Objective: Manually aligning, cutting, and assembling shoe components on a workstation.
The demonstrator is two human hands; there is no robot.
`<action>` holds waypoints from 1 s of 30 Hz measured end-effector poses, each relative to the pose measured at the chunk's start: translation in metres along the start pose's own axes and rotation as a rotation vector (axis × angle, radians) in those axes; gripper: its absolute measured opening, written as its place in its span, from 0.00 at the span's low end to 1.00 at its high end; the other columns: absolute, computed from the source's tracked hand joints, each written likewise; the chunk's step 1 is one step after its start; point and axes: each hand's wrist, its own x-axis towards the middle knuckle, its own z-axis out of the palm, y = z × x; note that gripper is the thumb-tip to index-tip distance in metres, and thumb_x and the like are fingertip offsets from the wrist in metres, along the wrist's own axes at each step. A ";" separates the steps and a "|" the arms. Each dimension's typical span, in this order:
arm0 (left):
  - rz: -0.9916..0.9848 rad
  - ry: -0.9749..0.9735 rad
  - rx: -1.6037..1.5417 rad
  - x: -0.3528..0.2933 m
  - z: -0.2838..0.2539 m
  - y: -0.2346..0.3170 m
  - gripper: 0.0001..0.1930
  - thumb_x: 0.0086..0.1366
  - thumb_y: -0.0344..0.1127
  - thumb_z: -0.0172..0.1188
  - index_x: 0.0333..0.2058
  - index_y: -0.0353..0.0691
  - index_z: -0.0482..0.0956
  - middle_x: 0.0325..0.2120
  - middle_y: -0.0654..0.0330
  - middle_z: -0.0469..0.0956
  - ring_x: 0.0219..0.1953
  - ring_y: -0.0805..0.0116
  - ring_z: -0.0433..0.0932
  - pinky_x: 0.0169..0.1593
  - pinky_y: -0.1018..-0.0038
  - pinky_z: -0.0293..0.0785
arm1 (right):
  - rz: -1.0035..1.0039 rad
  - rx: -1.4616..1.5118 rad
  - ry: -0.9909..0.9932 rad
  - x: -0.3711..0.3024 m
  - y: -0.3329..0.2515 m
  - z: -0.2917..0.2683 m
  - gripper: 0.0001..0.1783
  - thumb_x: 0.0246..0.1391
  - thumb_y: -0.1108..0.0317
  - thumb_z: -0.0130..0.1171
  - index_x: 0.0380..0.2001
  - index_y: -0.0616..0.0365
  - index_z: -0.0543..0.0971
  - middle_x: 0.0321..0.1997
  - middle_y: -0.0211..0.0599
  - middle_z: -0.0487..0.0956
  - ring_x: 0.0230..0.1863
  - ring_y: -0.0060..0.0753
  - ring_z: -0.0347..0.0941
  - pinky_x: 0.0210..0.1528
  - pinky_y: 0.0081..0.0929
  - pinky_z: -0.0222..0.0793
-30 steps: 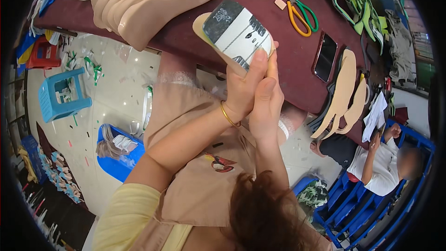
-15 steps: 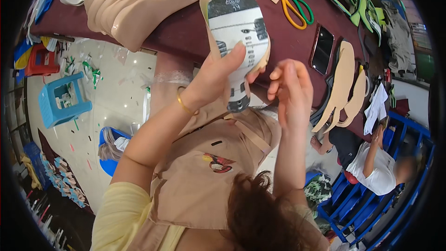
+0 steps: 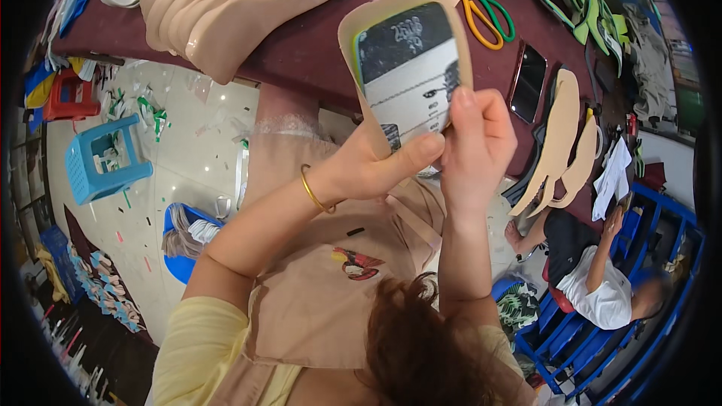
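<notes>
The left hand (image 3: 376,169) is clamping the lower end of a beige insole (image 3: 406,60), thumb pressing across its front, fingers wrapping behind; the right hand (image 3: 474,146) is closing on the same piece from the right, fingertips curling over the edge of the black-and-white printed sheet (image 3: 410,75) lying on the insole's face. The insole is being held upright, off the table, approx. over the near edge of the maroon tabletop (image 3: 316,45) (toe end up, rounded). Open room is showing to the left of it on the cloth; a stack of beige insoles (image 3: 233,0) is lying well apart at upper left; orange-and-green scissors (image 3: 481,7) and a dark phone (image 3: 529,83) are lying near on the right, w/ more flat beige soles (image 3: 560,143) overhanging the table edge.
</notes>
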 end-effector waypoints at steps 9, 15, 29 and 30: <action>-0.175 -0.026 -0.656 0.004 -0.008 0.001 0.42 0.62 0.67 0.43 0.61 0.35 0.56 0.25 0.61 0.69 0.22 0.79 0.62 0.29 0.78 0.61 | 0.214 0.406 -0.126 0.009 0.016 -0.017 0.18 0.67 0.57 0.38 0.37 0.61 0.69 0.19 0.26 0.68 0.21 0.19 0.68 0.23 0.14 0.60; -0.166 0.008 -0.311 0.001 -0.014 -0.009 0.41 0.63 0.62 0.46 0.62 0.33 0.55 0.34 0.59 0.74 0.24 0.77 0.66 0.33 0.78 0.67 | 0.198 -0.098 -0.205 -0.008 0.013 0.004 0.23 0.67 0.52 0.36 0.44 0.62 0.69 0.23 0.27 0.67 0.23 0.19 0.68 0.25 0.16 0.65; -0.073 0.032 -0.308 0.000 -0.002 -0.008 0.22 0.65 0.49 0.53 0.48 0.38 0.67 0.27 0.61 0.74 0.24 0.78 0.70 0.27 0.81 0.68 | 0.185 -0.140 -0.173 -0.008 0.005 -0.005 0.17 0.67 0.60 0.35 0.41 0.64 0.67 0.40 0.39 0.69 0.22 0.18 0.70 0.24 0.15 0.69; -0.064 0.073 -0.300 0.001 0.001 -0.009 0.21 0.65 0.49 0.53 0.48 0.39 0.67 0.27 0.61 0.74 0.24 0.78 0.70 0.27 0.81 0.68 | 0.195 -0.161 -0.232 -0.009 0.009 -0.008 0.15 0.66 0.62 0.36 0.45 0.64 0.65 0.44 0.41 0.66 0.29 0.22 0.71 0.30 0.19 0.71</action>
